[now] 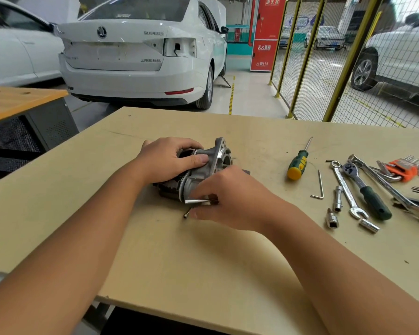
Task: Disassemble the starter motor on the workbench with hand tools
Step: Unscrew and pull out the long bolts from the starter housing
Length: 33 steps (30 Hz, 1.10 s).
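Lying on its side near the middle of the desk (155, 250), the starter motor (198, 172) is held by the left hand (169, 160), whose fingers and thumb curl over its top. Just beside its near end, the right hand (228, 197) pinches a thin metal tool (197, 201) against the housing, with a small bolt (186, 213) on the desk below. Toward the right edge lie a green-and-yellow screwdriver (298, 163), a loose hex key (319, 186), a ratchet (365, 189), wrenches (347, 189) and sockets (368, 225).

Your starter motor (203, 170) sits mid-workbench (228, 262), your left hand (169, 160) on its far side, right hand (230, 197) near side. Screwdriver (298, 163), hex key (319, 186), ratchet (365, 189) lie right; car (140, 52) far behind.
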Each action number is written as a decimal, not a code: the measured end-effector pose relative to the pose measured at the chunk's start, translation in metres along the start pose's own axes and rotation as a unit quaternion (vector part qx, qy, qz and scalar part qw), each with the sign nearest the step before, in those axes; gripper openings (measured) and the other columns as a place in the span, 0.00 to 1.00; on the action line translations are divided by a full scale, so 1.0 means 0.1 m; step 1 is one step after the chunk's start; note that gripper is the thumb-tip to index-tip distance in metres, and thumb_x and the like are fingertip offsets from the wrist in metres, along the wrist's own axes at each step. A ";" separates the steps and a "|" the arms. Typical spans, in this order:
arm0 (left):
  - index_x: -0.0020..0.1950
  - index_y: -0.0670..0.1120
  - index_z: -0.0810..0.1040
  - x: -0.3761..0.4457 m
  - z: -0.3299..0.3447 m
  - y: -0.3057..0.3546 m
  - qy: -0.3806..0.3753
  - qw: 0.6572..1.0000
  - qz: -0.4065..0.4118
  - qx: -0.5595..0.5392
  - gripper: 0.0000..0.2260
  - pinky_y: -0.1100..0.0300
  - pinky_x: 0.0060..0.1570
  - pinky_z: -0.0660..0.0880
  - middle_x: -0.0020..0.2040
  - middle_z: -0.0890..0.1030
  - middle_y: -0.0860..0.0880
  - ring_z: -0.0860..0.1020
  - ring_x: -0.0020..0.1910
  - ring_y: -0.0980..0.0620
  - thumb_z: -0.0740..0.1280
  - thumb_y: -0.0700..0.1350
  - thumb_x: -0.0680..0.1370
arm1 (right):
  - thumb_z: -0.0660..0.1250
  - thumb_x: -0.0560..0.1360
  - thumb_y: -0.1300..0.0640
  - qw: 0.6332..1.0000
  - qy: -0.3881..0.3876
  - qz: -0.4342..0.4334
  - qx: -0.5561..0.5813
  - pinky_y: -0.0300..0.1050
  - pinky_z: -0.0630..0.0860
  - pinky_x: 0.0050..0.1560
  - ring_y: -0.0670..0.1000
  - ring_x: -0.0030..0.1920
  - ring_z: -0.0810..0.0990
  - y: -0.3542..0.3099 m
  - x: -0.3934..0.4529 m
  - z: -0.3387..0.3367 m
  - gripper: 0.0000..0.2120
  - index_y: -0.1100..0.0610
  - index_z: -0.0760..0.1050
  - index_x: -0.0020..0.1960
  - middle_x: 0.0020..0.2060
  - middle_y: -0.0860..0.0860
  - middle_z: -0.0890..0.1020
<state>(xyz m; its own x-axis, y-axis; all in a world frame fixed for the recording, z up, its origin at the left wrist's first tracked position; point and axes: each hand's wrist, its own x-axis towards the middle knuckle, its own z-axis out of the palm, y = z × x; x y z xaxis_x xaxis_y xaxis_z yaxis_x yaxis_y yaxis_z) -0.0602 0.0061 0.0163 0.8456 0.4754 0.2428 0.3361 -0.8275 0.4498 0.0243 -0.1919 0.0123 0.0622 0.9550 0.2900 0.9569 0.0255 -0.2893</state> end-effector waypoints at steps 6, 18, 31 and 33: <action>0.61 0.69 0.79 0.00 0.00 0.00 0.001 1.000 -0.001 0.001 0.31 0.44 0.71 0.63 0.59 0.82 0.64 0.77 0.62 0.55 0.55 0.80 0.65 | 0.70 0.77 0.47 0.995 -0.099 0.003 0.001 0.50 0.79 0.46 0.50 0.46 0.80 -0.11 0.03 0.13 0.11 0.43 0.82 0.59 0.47 0.44 0.84; 0.61 0.70 0.78 0.01 0.00 -0.04 -0.006 1.000 0.002 -0.008 0.30 0.44 0.71 0.62 0.57 0.82 0.65 0.76 0.58 0.57 0.56 0.80 0.65 | 0.72 0.76 0.50 0.977 -0.165 0.129 -0.032 0.45 0.68 0.36 0.48 0.38 0.73 0.30 -0.02 -0.17 0.14 0.48 0.69 0.36 0.38 0.47 0.75; 0.63 0.71 0.77 -0.03 -0.05 -0.05 -0.035 0.999 0.007 -0.002 0.31 0.47 0.71 0.62 0.60 0.81 0.65 0.76 0.62 0.56 0.60 0.80 0.64 | 0.78 0.69 0.47 0.980 -0.016 0.155 0.121 0.39 0.64 0.31 0.43 0.27 0.68 0.52 -0.17 -0.35 0.11 0.51 0.80 0.36 0.25 0.44 0.73; 0.64 0.69 0.78 -0.04 -0.13 -0.11 -0.069 0.996 0.015 -0.063 0.31 0.47 0.73 0.67 0.61 0.81 0.64 0.77 0.65 0.56 0.68 0.76 0.62 | 0.81 0.66 0.44 0.963 0.139 0.164 0.162 0.42 0.67 0.34 0.43 0.31 0.71 0.52 -0.17 -0.33 0.12 0.49 0.81 0.42 0.29 0.44 0.75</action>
<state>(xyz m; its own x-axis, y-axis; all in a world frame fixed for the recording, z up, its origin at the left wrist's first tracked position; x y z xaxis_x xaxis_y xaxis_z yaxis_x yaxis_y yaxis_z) -0.0730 0.0170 0.0210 0.9058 0.3992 0.1416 0.2632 -0.7924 0.5503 0.0827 -0.2166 0.0222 0.4627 0.8130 0.3536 0.7362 -0.1302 -0.6641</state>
